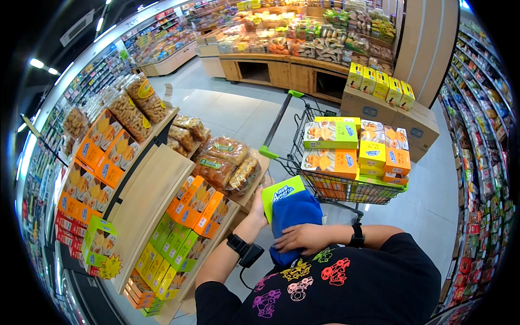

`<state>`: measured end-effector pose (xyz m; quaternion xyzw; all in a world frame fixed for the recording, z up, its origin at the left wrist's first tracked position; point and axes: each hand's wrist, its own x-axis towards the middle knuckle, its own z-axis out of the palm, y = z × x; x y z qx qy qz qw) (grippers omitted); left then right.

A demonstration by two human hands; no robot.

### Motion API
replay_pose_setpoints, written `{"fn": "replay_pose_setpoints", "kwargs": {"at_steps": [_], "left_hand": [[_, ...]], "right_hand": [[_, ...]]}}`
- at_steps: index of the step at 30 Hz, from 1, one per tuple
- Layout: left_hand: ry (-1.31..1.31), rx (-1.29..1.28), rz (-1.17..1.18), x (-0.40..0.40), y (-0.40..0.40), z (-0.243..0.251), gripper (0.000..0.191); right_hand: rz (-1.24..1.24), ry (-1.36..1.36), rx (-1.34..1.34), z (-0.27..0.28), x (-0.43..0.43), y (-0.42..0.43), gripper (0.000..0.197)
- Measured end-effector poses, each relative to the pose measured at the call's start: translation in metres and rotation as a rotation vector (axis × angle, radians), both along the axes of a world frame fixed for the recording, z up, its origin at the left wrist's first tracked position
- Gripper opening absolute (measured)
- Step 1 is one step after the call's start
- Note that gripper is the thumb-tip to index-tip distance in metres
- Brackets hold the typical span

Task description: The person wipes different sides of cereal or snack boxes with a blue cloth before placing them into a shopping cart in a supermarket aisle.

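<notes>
My left hand [258, 206] grips the left side of a bright green food carton [280, 191] in front of my chest. A blue cloth [296, 209] covers much of the carton's face. My right hand [298, 237] lies across the lower part of the cloth with bent fingers, holding it against the carton. To the left, a wooden shelf stand [150, 174] carries orange cartons [199, 205], green cartons [174, 241] and yellow cartons [156, 270] on its lower level. Its middle board shows bare wood.
A wire shopping cart [353, 191] loaded with similar cartons stands ahead to the right. Behind it, brown cardboard boxes [367, 103] bear several yellow boxes [382, 84]. Bagged bread [225, 162] sits at the stand's end. Stocked shelves [479, 170] line the right side.
</notes>
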<state>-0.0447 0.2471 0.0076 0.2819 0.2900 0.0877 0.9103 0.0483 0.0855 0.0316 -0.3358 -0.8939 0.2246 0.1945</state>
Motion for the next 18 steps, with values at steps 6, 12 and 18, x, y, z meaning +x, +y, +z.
{"fn": "replay_pose_setpoints", "kwargs": {"at_steps": [6, 12, 18], "left_hand": [[-0.009, 0.11, 0.031, 0.001, 0.007, -0.022, 0.061], [0.023, 0.153, 0.056, 0.0, 0.01, -0.037, 0.055], [0.025, 0.19, 0.098, 0.002, 0.008, -0.042, 0.05]], "right_hand": [[0.007, 0.119, -0.134, -0.013, 0.006, -0.006, 0.052], [-0.496, -0.012, 0.14, -0.009, 0.015, -0.01, 0.064], [-1.018, 0.123, 0.216, -0.009, 0.039, 0.008, 0.076]]}}
